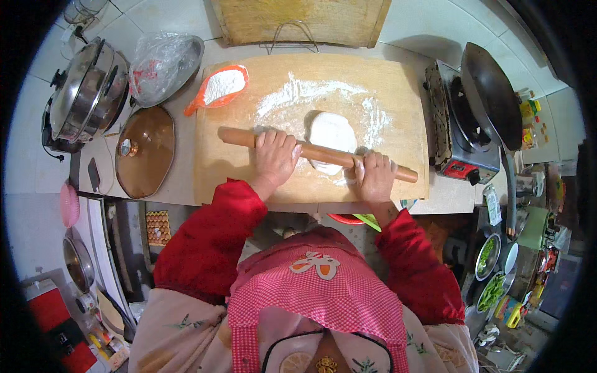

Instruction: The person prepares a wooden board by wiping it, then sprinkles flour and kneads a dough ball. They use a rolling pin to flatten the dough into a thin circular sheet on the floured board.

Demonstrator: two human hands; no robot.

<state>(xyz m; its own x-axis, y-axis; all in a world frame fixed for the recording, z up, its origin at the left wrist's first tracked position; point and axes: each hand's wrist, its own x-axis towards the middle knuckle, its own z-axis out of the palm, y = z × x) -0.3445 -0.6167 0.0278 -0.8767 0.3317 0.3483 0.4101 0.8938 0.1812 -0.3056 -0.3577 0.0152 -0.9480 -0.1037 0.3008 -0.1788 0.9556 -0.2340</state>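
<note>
A wooden rolling pin (pixel 322 154) lies slantwise across a flattened oval of white dough (pixel 332 133) on a wooden board (pixel 224 177). My left hand (pixel 276 156) is closed over the pin left of the dough. Right of the dough, my right hand (pixel 376 175) grips the pin near its other end. Loose white flour (pixel 303 91) is spread in an arc behind and beside the dough. An orange scoop (pixel 200 100) full of flour rests at the board's back left corner.
Left of the board are a glass lid (pixel 156 154), a bowl in a plastic bag (pixel 161 70) and a steel pot (pixel 88 93). On the right, a wok (pixel 494 93) tilts on a gas stove (pixel 447 116). A second board (pixel 303 21) leans at the back wall.
</note>
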